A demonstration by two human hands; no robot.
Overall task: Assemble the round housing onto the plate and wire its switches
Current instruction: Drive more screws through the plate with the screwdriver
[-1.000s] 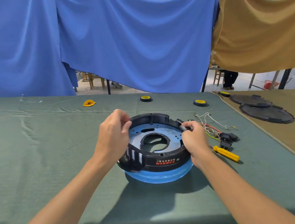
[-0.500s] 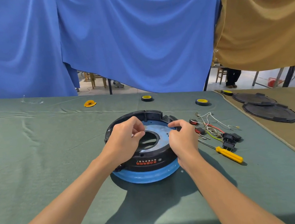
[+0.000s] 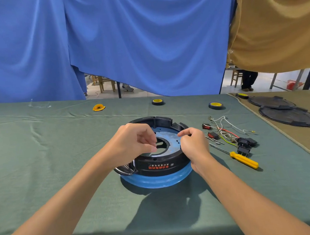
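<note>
The black round housing [image 3: 161,165] sits on the blue plate [image 3: 157,181] in the middle of the green table [image 3: 39,159], right in front of you. The red lettering on its near wall faces you, and the plate's rim shows below it on the near side. A shiny metal handle [image 3: 124,169] sticks out at the housing's near left.

Your left hand [image 3: 132,143] is over the left half of the ring. Its fingers [image 3: 148,132] are curled, with the tips and the thumb drawn close above the central opening. I cannot tell whether they pinch anything.

Your right hand [image 3: 194,143] lies against the housing's right wall. Its fingers [image 3: 185,132] are bent, and the crooked index reaches just inside the rim over the pale blue face. Whether it holds something small is also unclear.

The switches and wires [image 3: 227,132] lie loose on the table just right of your right hand, apart from the housing, with two red switches nearest the ring. A yellow-handled screwdriver [image 3: 244,160] lies just beside them, on the near side. Two tape rolls [image 3: 157,101] sit farther back, and two black discs [image 3: 289,114] lie on the tan cloth at the far right.
</note>
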